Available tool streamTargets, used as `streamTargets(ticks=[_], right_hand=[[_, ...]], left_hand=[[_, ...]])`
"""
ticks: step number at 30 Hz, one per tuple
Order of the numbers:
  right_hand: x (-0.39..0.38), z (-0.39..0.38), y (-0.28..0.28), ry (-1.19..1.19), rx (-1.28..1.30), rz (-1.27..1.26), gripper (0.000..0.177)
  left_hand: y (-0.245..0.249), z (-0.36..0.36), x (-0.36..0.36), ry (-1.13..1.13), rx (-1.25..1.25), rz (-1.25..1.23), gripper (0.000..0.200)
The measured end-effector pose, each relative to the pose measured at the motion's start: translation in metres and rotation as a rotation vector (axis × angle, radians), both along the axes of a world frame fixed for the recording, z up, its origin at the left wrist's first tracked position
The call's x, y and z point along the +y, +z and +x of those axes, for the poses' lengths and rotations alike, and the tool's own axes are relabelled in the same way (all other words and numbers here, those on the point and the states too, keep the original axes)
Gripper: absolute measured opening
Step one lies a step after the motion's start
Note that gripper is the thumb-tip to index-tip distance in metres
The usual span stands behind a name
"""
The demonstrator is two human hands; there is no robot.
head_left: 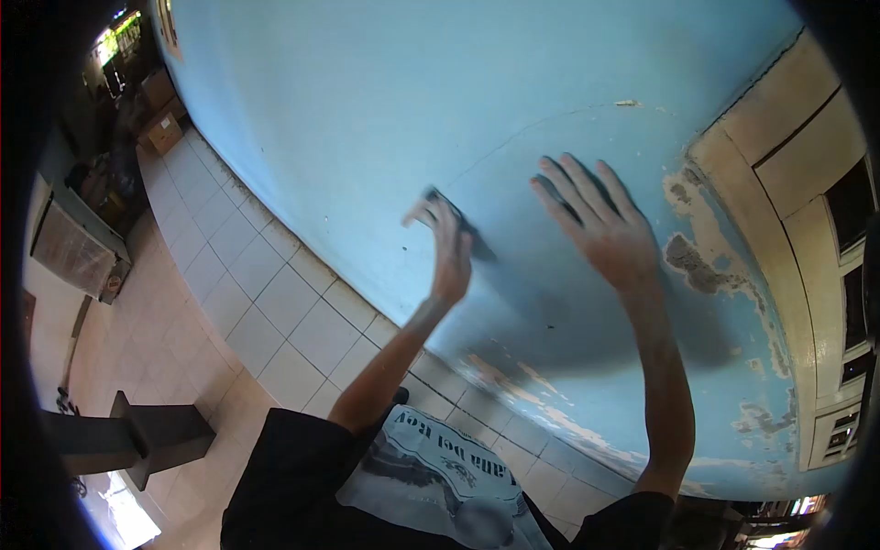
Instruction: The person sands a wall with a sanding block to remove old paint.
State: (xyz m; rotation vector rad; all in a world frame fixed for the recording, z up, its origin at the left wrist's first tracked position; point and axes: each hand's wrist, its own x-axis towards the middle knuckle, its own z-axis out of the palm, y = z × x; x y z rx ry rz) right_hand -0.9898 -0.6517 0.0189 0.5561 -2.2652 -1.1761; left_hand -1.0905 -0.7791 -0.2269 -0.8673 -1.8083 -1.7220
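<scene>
A light blue painted wall (367,110) fills most of the view in front of me. My left hand (446,243) is at the wall, its fingers bent and closed. A dark patch shows at its fingertips and along its side; whether this is a small held thing or partly shadow, I cannot make out. To the right, my right hand (600,220) lies against the wall with its fingers stretched out and spread, holding nothing. A thin crack runs across the wall above both hands, up to a small chipped spot (627,103).
Peeling paint and bare plaster (692,261) mark the wall beside a cream wooden door frame (797,247). Pale floor tiles (293,293) run along the wall's foot. A dark pillar-like piece (165,440) stands at lower left, and cardboard boxes (163,133) lie at the far left.
</scene>
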Motion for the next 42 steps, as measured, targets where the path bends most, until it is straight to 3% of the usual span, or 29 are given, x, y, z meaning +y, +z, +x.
streamTargets(ticks=[1, 3, 5, 6, 9, 11, 15, 20, 21, 23, 24, 25, 27, 28, 30, 33, 37, 39, 42], right_hand=[[-0.005, -0.007, -0.005, 0.000, -0.027, -0.006, 0.043], [-0.009, -0.017, -0.016, 0.013, -0.047, -0.001, 0.044], [-0.011, -0.022, -0.027, 0.022, -0.071, -0.002, 0.045], [-0.012, -0.023, -0.032, 0.035, -0.073, 0.013, 0.045], [-0.013, -0.030, -0.044, 0.061, -0.055, 0.049, 0.045], [-0.015, -0.033, -0.045, 0.077, -0.050, 0.071, 0.044], [-0.011, -0.019, -0.044, 0.157, -0.130, -0.156, 0.040], [0.001, 0.021, -0.055, 0.173, -0.083, -0.488, 0.037], [0.005, 0.027, -0.064, 0.171, -0.056, -0.579, 0.037], [0.008, 0.044, -0.078, 0.139, -0.006, -0.665, 0.037], [0.007, 0.049, -0.083, 0.154, 0.025, -0.723, 0.040], [0.005, 0.053, -0.084, 0.170, 0.054, -0.782, 0.043], [-0.003, 0.066, -0.084, 0.147, 0.027, -0.897, 0.047], [-0.007, 0.070, -0.083, 0.159, -0.014, -1.014, 0.053], [-0.014, 0.075, -0.084, 0.121, -0.034, -1.029, 0.054], [-0.019, 0.080, -0.080, 0.099, -0.032, -0.964, 0.051], [-0.009, 0.092, -0.091, 0.032, -0.034, -0.877, 0.030], [-0.006, 0.104, -0.092, -0.017, 0.005, -0.821, 0.027], [-0.009, 0.126, -0.076, -0.002, 0.156, -0.752, 0.024]], left_hand=[[0.006, 0.020, -0.002, -0.021, -0.012, -0.114, 0.054], [-0.006, 0.008, -0.008, -0.027, 0.036, -0.106, 0.055], [-0.001, -0.020, -0.025, -0.019, -0.417, 0.203, 0.056], [0.000, -0.041, -0.035, 0.036, -0.425, 0.139, 0.058], [0.007, -0.026, -0.019, 0.002, -0.203, 0.062, 0.056], [0.009, 0.022, 0.000, -0.102, 0.120, -0.133, 0.055], [0.035, 0.046, -0.007, -0.206, -0.018, -0.364, 0.053], [0.063, -0.002, -0.016, -0.101, -0.346, 0.270, 0.052], [0.067, 0.005, -0.008, -0.128, -0.345, 0.268, 0.052], [0.078, 0.030, 0.004, -0.094, -0.125, 0.008, 0.052], [0.083, 0.042, -0.004, -0.302, -0.055, 0.016, 0.050], [0.090, 0.046, -0.012, -0.333, -0.040, 0.022, 0.050], [0.096, 0.054, -0.032, -0.628, 0.109, -0.426, 0.046], [0.102, 0.057, -0.038, -0.649, 0.118, -0.425, 0.046], [0.117, 0.059, -0.048, -0.798, -0.048, -0.537, 0.043], [0.135, 0.065, -0.052, -0.831, -0.097, -0.585, 0.036], [0.149, 0.053, -0.048, -0.815, 0.140, -0.665, 0.027], [0.157, 0.045, -0.046, -0.740, 0.295, -0.554, 0.021], [0.174, 0.034, -0.049, -0.600, 0.261, -0.441, 0.028]])
